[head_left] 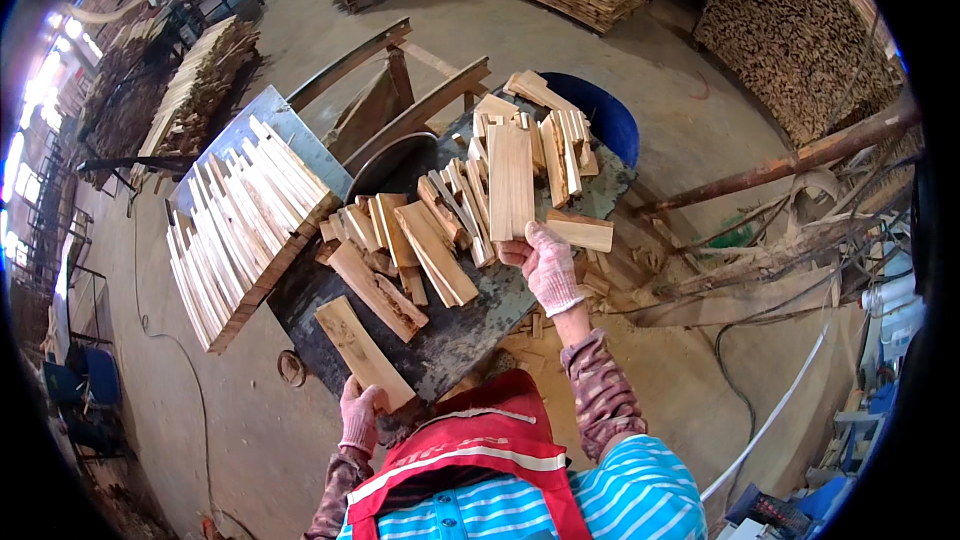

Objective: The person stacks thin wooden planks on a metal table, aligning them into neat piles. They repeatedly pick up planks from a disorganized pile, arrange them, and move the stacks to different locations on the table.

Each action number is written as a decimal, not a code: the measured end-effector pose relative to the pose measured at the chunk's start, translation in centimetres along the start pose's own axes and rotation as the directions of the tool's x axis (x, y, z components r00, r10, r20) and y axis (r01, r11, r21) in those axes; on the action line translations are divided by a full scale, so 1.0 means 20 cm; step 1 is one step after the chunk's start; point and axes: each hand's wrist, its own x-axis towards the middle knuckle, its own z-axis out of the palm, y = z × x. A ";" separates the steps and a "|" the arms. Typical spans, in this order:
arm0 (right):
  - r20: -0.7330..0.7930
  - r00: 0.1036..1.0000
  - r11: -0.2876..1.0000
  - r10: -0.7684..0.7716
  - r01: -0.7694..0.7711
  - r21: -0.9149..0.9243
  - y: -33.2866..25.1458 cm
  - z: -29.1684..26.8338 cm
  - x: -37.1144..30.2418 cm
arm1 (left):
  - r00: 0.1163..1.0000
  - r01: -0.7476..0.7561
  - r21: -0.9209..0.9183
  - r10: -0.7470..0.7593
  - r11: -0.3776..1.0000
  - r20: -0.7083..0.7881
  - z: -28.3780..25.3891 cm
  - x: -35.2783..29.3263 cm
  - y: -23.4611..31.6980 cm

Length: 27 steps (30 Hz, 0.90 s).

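Over the tabletop (pixel 455 335), your right hand (pixel 543 266) pinches a board (pixel 511 185) toward one o'clock, left hand (pixel 361 413) a plank (pixel 364 348) toward seven, endwise, likely baring faces.

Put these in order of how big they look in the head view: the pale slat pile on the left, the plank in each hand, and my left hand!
1. Pale slat pile
2. Right-hand plank and left-hand plank: too alike to rank
3. Left hand
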 end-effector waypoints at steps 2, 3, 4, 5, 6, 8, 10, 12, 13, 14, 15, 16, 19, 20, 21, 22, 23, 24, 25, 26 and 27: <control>0.018 1.000 1.000 0.015 -0.015 -0.005 0.00 0.03 -0.02 | 1.000 -0.015 0.175 0.010 0.984 0.030 -0.02 0.00 0.03; 0.024 1.000 1.000 0.008 -0.008 0.006 0.00 0.05 -0.03 | 0.999 -0.050 0.290 0.052 0.956 -0.001 -0.02 -0.01 0.04; 0.066 0.998 0.999 -0.006 0.004 0.033 -0.01 0.07 -0.04 | 0.996 -0.030 0.434 0.062 0.900 -0.059 -0.03 -0.02 0.07; 0.046 0.999 1.000 0.009 -0.008 -0.003 -0.01 0.08 -0.05 | 0.921 -0.091 0.741 0.340 0.665 -0.191 -0.01 -0.04 0.08; 0.062 0.998 1.000 0.015 -0.014 -0.024 -0.02 0.10 -0.07 | 0.886 -0.184 0.718 0.429 0.672 -0.175 0.01 -0.05 0.11; 0.084 0.996 0.988 0.036 -0.023 -0.155 -0.04 0.13 -0.11 | 0.851 -0.281 0.658 0.498 0.698 -0.165 0.07 -0.07 0.20; 0.095 0.993 0.928 0.074 -0.034 -0.372 -0.07 0.17 -0.17 | 0.933 -0.338 0.372 0.360 0.864 0.011 0.19 -0.05 0.32; 0.190 0.977 0.886 0.099 0.001 -0.464 -0.07 0.24 -0.26 | 0.895 -0.438 0.193 0.406 0.878 0.185 0.36 -0.09 0.40; 0.270 0.958 0.769 0.095 0.101 -0.631 -0.07 0.29 -0.29 | 0.794 -0.607 0.330 0.571 0.723 0.211 0.47 -0.09 0.44; 0.364 0.928 0.620 0.085 0.237 -0.748 -0.07 0.34 -0.32 | 0.528 -0.762 0.594 0.779 0.258 0.339 0.53 -0.10 0.50; 0.423 0.902 0.399 0.084 0.358 -0.844 -0.07 0.38 -0.35 | 0.514 -0.728 0.671 0.761 0.142 0.397 0.61 -0.10 0.55; 0.618 0.772 0.190 -0.148 0.635 -0.748 -0.07 0.42 -0.39 | 0.495 -0.678 0.735 0.746 0.010 0.446 0.65 -0.09 0.60; 0.740 0.671 -0.205 0.055 0.733 -0.649 -0.17 0.48 -0.43 | 0.532 -0.613 0.756 0.587 -0.230 0.610 0.66 -0.03 0.75; 0.772 0.635 -0.260 0.036 0.752 -0.606 -0.20 0.48 -0.44 | 0.468 -0.590 0.754 0.638 -0.290 0.612 0.64 -0.01 0.79; 0.769 0.639 -0.208 0.026 0.756 -0.621 -0.23 0.48 -0.43 | 0.450 -0.660 0.712 0.631 -0.241 0.631 0.59 0.02 0.83; 0.725 0.688 -0.148 0.024 0.720 -0.678 -0.24 0.48 -0.43 | 0.505 -0.690 0.702 0.576 -0.180 0.643 0.55 0.04 0.87; 0.756 0.653 -0.082 -0.046 0.752 -0.654 -0.24 0.48 -0.41 | 0.532 -0.779 0.627 0.506 -0.022 0.679 0.50 0.07 0.90; 0.739 0.668 -0.038 -0.084 0.739 -0.672 -0.23 0.47 -0.40 | 0.528 -0.792 0.607 0.433 -0.059 0.731 0.44 0.07 0.91; 0.686 0.706 0.170 -0.175 0.708 -0.685 -0.20 0.46 -0.37 | 0.646 -0.738 0.670 0.363 0.074 0.671 0.40 0.06 0.90; 0.588 0.779 0.384 -0.216 0.622 -0.683 -0.14 0.46 -0.35 | 0.726 -0.682 0.705 0.292 0.195 0.622 0.35 0.05 0.88; 0.431 0.858 0.591 -0.281 0.508 -0.627 -0.07 0.43 -0.33 | 0.778 -0.629 0.705 0.255 0.329 0.575 0.29 0.05 0.89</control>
